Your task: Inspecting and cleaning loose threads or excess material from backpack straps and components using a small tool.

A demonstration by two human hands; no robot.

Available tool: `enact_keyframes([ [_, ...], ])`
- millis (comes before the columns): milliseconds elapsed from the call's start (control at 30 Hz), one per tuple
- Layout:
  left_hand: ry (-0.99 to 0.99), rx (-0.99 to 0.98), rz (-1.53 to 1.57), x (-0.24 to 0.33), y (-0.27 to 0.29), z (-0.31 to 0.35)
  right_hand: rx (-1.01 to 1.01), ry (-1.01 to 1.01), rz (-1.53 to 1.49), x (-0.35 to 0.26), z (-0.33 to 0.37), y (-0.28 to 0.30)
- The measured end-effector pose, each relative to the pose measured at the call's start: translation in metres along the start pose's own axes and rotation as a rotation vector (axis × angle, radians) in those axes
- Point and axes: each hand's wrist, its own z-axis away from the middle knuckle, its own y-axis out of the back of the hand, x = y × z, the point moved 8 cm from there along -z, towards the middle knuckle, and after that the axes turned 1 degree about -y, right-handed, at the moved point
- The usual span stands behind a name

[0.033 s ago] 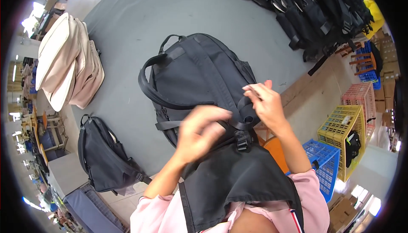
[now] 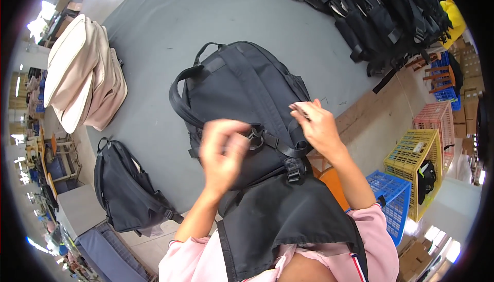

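Observation:
A black backpack (image 2: pixel 242 91) lies on the grey table, its shoulder straps facing up. My left hand (image 2: pixel 224 151) is over its lower left part, smeared by motion, with the fingers bent. Beside those fingertips a black strap buckle (image 2: pixel 256 137) shows at the end of a strap; whether the hand touches it I cannot tell. My right hand (image 2: pixel 320 127) is closed in a pinch at the bag's lower right edge, with a small dark thing between the fingers that is too small to name. Just below it a looped black webbing strap (image 2: pixel 294 151) runs across the bag.
Beige bags (image 2: pixel 85 76) are stacked at the table's left. A second black backpack (image 2: pixel 128 187) rests at the near left edge. Several black backpacks (image 2: pixel 370 14) pile up at the far right. A yellow crate (image 2: pixel 417 151) and a blue crate (image 2: pixel 393 194) stand beyond the right edge.
My left hand has moved left, off the lower middle of the backpack, and the strap buckle has come into sight. My right hand has shifted slightly left.

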Motion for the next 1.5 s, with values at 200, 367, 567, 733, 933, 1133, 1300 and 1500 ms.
enact_keyframes([
  [200, 0.281, 0.584, 0.662, -0.053, 0.057, 0.005, -0.629, -0.5, -0.215, -0.005, 0.016, -0.085],
  [367, 0.396, 0.207, 0.567, -0.036, 0.06, 0.027, -0.288, -0.646, -0.884, -0.003, -0.019, -0.01],
  [567, 0.333, 0.131, -0.626, -0.063, 0.081, 0.042, -0.408, -0.587, -0.045, 0.066, 0.01, 0.008],
  [733, 0.501, 0.421, 0.155, -0.144, 0.093, 0.03, -0.389, -0.666, -0.117, 0.095, 0.02, -0.012],
  [933, 0.78, 0.255, 0.605, -0.152, 0.038, 0.037, -0.37, -0.796, -0.486, 0.118, 0.033, -0.042],
  [1133, 0.037, 0.571, 0.484, -0.012, 0.056, 0.015, -0.013, -0.622, -0.612, 0.059, -0.003, 0.042],
  [1300, 0.249, 0.413, 0.725, -0.063, 0.005, -0.032, 0.281, -0.537, -0.366, 0.084, -0.031, 0.092],
  [1500, 0.017, 0.283, 0.848, 0.097, -0.054, -0.132, 0.472, -0.291, -0.189, 0.072, -0.091, 0.262],
])
